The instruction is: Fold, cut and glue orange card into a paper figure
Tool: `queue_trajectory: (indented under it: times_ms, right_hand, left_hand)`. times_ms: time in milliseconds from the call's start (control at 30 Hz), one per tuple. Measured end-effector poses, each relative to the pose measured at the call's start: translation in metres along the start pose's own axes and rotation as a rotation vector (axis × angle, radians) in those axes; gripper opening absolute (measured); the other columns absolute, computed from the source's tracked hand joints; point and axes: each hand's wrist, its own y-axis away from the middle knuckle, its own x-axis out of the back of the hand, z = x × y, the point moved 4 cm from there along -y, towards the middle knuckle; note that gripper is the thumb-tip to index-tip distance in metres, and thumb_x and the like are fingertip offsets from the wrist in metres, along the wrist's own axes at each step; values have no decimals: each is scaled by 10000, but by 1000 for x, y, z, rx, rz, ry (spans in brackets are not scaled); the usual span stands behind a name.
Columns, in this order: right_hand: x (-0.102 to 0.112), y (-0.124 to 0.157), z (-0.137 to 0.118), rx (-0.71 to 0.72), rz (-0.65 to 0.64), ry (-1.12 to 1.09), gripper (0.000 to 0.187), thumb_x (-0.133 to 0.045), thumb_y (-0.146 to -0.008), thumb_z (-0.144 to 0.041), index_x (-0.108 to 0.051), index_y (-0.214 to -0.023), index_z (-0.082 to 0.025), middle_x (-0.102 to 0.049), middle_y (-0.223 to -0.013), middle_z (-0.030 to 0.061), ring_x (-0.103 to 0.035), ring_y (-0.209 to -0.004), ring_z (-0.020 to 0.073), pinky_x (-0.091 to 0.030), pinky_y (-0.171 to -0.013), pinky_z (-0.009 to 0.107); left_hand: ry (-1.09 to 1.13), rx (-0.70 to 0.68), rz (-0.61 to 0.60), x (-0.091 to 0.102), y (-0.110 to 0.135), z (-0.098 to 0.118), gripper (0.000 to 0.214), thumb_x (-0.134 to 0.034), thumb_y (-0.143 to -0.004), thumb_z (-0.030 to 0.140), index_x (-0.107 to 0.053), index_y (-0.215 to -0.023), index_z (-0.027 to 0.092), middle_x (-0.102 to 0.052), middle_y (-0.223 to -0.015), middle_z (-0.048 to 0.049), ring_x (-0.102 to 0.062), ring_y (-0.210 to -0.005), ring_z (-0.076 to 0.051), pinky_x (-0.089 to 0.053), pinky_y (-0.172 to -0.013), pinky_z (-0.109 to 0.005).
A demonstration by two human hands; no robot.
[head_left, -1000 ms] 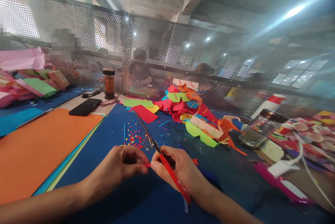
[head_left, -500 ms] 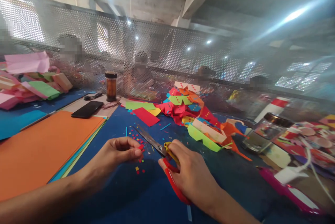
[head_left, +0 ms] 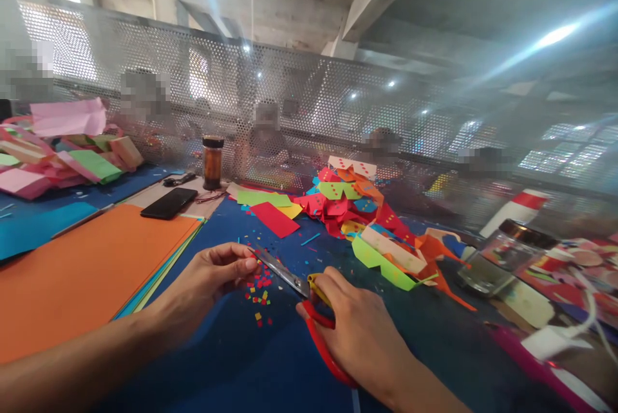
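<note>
My right hand [head_left: 360,326] is wrapped round the handles of a pair of scissors [head_left: 284,271], one loop red and the other yellow. The blades point up and left, close together, with their tips at my left fingertips. My left hand [head_left: 222,271] is closed in a pinch on a small piece of red paper [head_left: 253,253], mostly hidden by the fingers and blade tips. On the blue tabletop just below lie tiny red and yellow paper bits [head_left: 261,284].
Orange sheets [head_left: 106,265] lie left, with a black phone [head_left: 168,202] and a dark bottle [head_left: 213,163] behind. A heap of cut coloured paper [head_left: 338,204] is ahead right. Farther right are a glass jar [head_left: 497,265] and a white cable plug [head_left: 550,339]. A perforated screen [head_left: 299,98] stands behind.
The scissor tips have come to my left fingertips, and the blades look closer together. My left hand has shifted slightly up and left. The whole view has turned a little.
</note>
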Motion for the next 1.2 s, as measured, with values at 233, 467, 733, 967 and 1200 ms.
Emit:
queue_trajectory:
  times_ms: [233, 467, 733, 967, 1200]
  right_hand:
    - [0, 2, -1, -26, -51, 10, 149, -622, -897, -354, -578, -851, -219, -638, -839, 1, -630, -605, 178, -300, -551, 309]
    - [0, 1, -2, -24, -78, -1, 120, -605, -892, -305, -571, -816, -219, -653, -808, -3, -625, -608, 168, -310, -562, 306]
    - [0, 0, -2, -44, -95, 8, 131, -619, -892, -286, -565, -792, -218, -647, -781, -13, -634, -614, 177, -261, -561, 313]
    - [0, -1, 0, -65, -104, 34, 141, -624, -892, -304, -582, -791, -215, -663, -784, -8, -657, -630, 199, -252, -566, 315]
    - [1, 1, 0, -67, -107, 94, 116, -624, -893, -286, -600, -802, -219, -689, -798, -7, -674, -640, 199, -235, -559, 319]
  left_hand:
    - [-14, 13, 6, 2, 1, -1, 272, -933, -632, 355, -768, -795, 213, -717, -746, 29, -619, -697, -96, -484, -707, -213]
    - [-50, 16, 8, 3, 0, -2, 266, -923, -644, 360, -775, -799, 203, -709, -741, 16, -588, -691, -100, -454, -678, -211]
    - [-76, 20, 4, 2, 0, 0, 273, -918, -635, 374, -762, -750, 181, -680, -713, 11, -569, -689, -108, -455, -688, -217]
    - [-60, 36, 8, 2, 0, -1, 248, -918, -640, 356, -756, -734, 193, -696, -726, 18, -586, -697, -102, -463, -694, -207]
    - [-78, 48, 4, 2, 0, 0, 259, -916, -646, 368, -751, -720, 183, -685, -707, 16, -580, -690, -106, -460, -683, -211]
